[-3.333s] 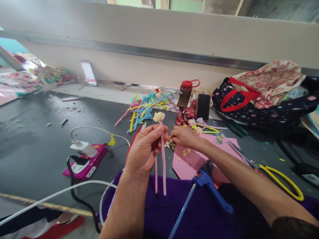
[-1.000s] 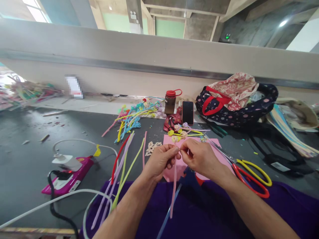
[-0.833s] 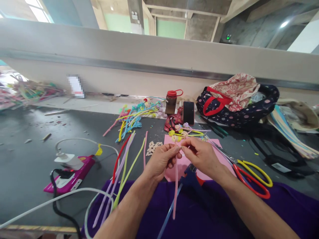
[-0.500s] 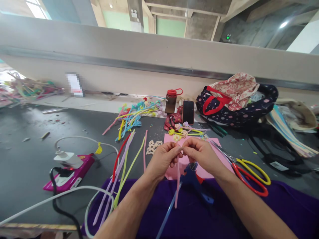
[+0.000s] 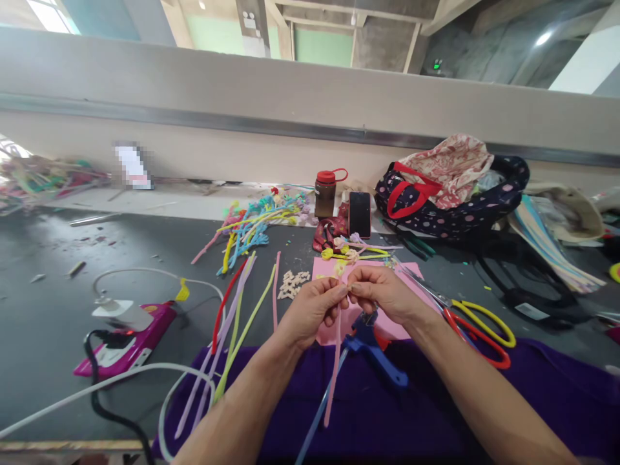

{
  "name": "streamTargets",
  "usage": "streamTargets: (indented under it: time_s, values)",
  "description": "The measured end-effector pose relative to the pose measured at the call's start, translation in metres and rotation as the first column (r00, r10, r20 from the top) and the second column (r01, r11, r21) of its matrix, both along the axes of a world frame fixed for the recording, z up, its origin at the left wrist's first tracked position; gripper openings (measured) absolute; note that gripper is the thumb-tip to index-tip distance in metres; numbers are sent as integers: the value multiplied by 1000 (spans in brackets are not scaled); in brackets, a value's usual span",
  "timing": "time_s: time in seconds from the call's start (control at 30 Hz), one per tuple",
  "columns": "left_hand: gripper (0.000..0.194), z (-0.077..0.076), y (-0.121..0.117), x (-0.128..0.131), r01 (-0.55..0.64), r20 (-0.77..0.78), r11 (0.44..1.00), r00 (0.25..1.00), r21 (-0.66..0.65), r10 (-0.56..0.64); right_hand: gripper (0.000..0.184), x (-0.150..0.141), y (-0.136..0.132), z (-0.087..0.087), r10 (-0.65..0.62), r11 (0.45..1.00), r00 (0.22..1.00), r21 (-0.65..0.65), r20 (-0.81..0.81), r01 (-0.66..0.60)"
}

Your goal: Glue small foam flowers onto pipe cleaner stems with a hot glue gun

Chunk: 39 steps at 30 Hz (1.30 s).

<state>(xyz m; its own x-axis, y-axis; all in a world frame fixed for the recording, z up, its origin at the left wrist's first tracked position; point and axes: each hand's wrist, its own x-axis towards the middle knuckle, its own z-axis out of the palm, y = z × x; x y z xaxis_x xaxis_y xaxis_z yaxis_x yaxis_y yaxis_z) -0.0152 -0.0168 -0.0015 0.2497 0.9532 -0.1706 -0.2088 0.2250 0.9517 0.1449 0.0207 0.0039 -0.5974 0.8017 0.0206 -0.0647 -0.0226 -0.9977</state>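
A pink pipe cleaner [image 5: 333, 381] hangs down from my left hand [image 5: 314, 309], whose thumb and fingers pinch it near its upper end. My right hand [image 5: 382, 292] is closed in a pinch, its fingertips meeting the left ones at the top of the stem. What lies between the right fingertips is too small and covered to make out. Below the hands, a blue glue gun [image 5: 375, 352] with a clear glue stick [image 5: 314, 423] at its rear lies over the pink sheet [image 5: 322, 329] and purple cloth [image 5: 276, 426].
Scissors [image 5: 484, 323] with red and yellow handles lie at right. Loose pipe cleaners [image 5: 252, 323] and small wooden pieces [image 5: 293, 284] lie left of the hands. A magenta power strip [image 5: 130, 342] with cables is farther left. A bottle [image 5: 325, 197], phone [image 5: 359, 214] and dotted bag [image 5: 450, 213] stand behind.
The whole view has shifted slightly. The pink pipe cleaner's lower end has swung to the left and hangs at more of a slant. Both hands keep their pinch together.
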Motion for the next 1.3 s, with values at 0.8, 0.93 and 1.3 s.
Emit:
streamTargets:
  time_s: [0.8, 0.93, 1.3]
  values:
    - [25, 2, 1, -2, -16, 20, 1000, 1000, 9, 16, 22, -4, -9, 0, -72, 994, 996, -82, -55, 68]
    - [25, 5, -2, -2, -43, -16, 995, 999, 94, 45, 25, -3, -8, -2, -60, 987, 994, -153, -97, 44]
    - [25, 9, -4, -2, -22, -84, 987, 996, 157, 36, 28, -2, -8, -2, -40, 984, 995, -174, -89, 24]
